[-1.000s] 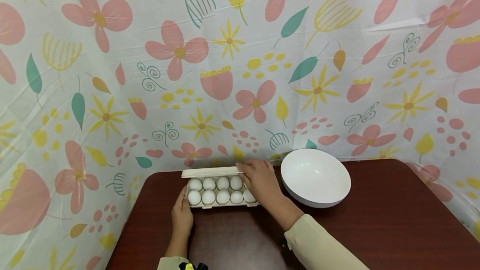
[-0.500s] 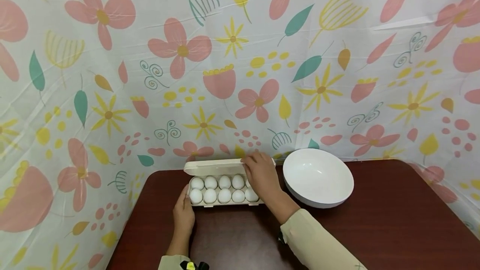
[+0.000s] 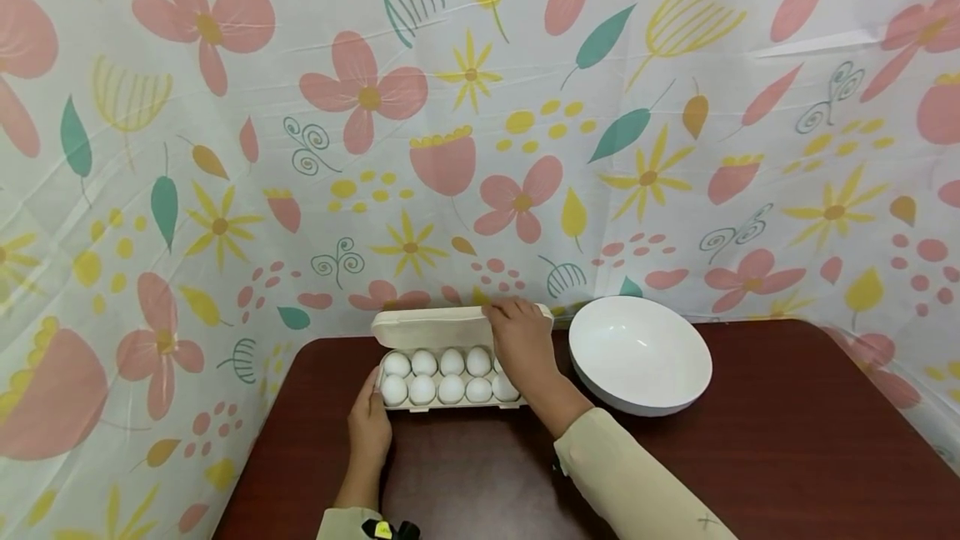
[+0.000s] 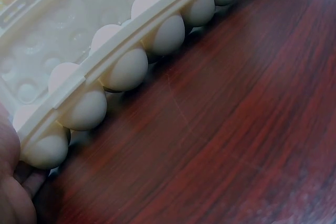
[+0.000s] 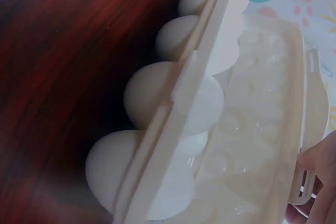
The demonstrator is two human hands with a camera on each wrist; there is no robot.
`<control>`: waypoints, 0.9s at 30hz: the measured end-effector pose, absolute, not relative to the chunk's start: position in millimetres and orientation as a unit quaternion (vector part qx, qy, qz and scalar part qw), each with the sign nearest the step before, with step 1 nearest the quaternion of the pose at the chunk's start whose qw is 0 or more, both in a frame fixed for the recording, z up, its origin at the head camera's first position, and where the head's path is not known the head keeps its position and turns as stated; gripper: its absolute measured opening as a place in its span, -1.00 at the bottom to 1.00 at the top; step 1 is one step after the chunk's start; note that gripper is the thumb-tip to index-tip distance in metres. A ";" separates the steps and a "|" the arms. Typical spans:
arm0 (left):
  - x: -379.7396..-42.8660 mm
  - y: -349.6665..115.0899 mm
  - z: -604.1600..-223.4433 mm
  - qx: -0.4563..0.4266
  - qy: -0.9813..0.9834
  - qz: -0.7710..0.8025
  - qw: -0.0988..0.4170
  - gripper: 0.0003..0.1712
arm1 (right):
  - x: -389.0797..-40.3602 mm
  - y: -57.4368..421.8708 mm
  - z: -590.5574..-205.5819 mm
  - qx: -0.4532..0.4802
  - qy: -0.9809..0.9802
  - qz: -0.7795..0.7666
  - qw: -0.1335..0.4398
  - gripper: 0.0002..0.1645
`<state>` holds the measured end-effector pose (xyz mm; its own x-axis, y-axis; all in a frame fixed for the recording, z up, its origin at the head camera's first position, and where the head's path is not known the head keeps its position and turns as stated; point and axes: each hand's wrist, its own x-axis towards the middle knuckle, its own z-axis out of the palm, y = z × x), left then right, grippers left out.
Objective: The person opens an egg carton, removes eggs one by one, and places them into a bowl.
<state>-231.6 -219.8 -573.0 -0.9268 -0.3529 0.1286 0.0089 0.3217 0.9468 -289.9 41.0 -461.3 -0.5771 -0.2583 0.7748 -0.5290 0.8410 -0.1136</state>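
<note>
A cream egg carton [image 3: 468,407] lies near the table's back edge with its lid [image 3: 429,330] raised. Two rows of white eggs [image 3: 452,390] sit in its cups. My left hand [image 3: 367,427] grips the carton's left end, with its fingers reaching under the end egg in the left wrist view. My right hand [image 3: 523,348] holds the lid's front edge towards the right; in the right wrist view, thumb and fingers [image 5: 323,158] pinch it beside a slotted tab. The right hand and forearm hide the eggs at the carton's right end in the head view.
A large white bowl [image 3: 641,348] stands just right of the carton, close to my right hand. The dark red-brown table [image 3: 465,473] extends in front and to the right. Directly behind its back edge hangs a flower-printed cloth [image 3: 517,107].
My right hand has swung the lid up and back, from low over the rear eggs to standing well open. The left hand has kept its hold on the carton's left end.
</note>
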 end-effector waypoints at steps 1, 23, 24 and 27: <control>-231.6 -219.6 -572.8 0.109 -0.798 -0.572 0.157 -0.48 | -291.1 41.0 -461.6 0.224 -0.874 0.163 0.400 -0.77; -232.6 -220.1 -573.9 0.114 -0.800 -0.564 0.172 -0.49 | -308.1 38.1 -469.7 0.202 -0.915 0.106 0.333 -0.47; -232.6 -219.9 -574.0 0.115 -0.799 -0.565 0.171 -0.49 | -308.7 37.9 -469.7 0.201 -0.917 0.104 0.328 -0.45; -232.1 -219.0 -574.1 0.118 -0.802 -0.560 0.168 -0.49 | -310.8 38.2 -471.1 0.203 -0.922 0.090 0.317 -0.39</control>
